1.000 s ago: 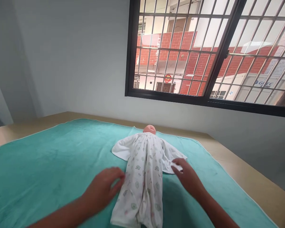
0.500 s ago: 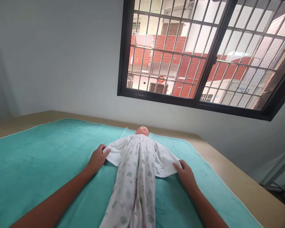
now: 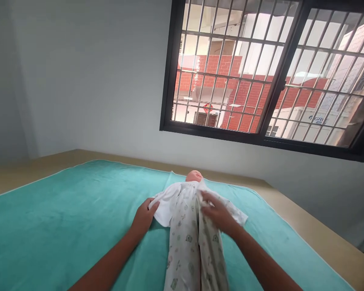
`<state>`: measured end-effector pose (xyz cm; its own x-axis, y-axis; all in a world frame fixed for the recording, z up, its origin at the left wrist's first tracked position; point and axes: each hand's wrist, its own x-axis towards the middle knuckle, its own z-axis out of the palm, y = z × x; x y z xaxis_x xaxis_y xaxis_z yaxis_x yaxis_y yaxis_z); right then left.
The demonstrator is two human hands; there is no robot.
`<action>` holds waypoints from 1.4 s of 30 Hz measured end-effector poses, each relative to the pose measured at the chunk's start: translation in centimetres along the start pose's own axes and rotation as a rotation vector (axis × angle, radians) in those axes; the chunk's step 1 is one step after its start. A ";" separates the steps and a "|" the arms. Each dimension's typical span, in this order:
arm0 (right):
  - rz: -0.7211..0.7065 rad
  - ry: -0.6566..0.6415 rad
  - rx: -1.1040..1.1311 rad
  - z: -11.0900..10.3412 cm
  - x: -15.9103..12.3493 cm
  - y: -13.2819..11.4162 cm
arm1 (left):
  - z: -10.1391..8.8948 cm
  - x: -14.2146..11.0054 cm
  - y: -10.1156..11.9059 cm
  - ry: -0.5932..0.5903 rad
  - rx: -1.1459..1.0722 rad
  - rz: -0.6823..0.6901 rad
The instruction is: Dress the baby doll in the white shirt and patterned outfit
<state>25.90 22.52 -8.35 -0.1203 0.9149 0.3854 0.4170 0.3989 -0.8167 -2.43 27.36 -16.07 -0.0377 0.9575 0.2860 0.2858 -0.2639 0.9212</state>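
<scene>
A doll lies on its back, only its head showing, its face partly in view. A long white baby gown with small printed animals covers its body and stretches toward me. At the left, my left hand is closed on the end of a white sleeve, fingers and thumb pinching the cloth. My right hand, slightly blurred, is at the gown's right front panel near the chest. Its fingers grip the cloth, which rises in a fold there. The other sleeve lies spread beyond that hand.
A turquoise blanket with a pale edge lies under the doll, on a tan surface. Behind are a grey-white wall and a dark-framed window with metal bars.
My right hand has let go of the right sleeve and moved inward to the gown's front, where the cloth is now raised. My left hand still holds its sleeve. The camera view has shifted.
</scene>
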 end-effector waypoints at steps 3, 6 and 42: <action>-0.247 -0.086 -0.383 3.4 -1.9 -0.1 | -0.3 -0.1 0.4 -0.124 -0.097 -0.042; -0.310 -0.023 -0.501 4.5 -3.6 1.1 | -0.3 -0.4 0.8 -0.117 -0.141 -0.073; -0.466 -0.057 -0.760 0.6 -5.0 2.3 | 7.9 -4.3 6.0 -0.161 0.231 0.357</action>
<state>26.87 18.92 -12.39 -0.4633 0.6800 0.5683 0.7964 0.6007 -0.0696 7.06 22.56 -13.83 0.2460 0.8220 0.5136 0.4609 -0.5654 0.6840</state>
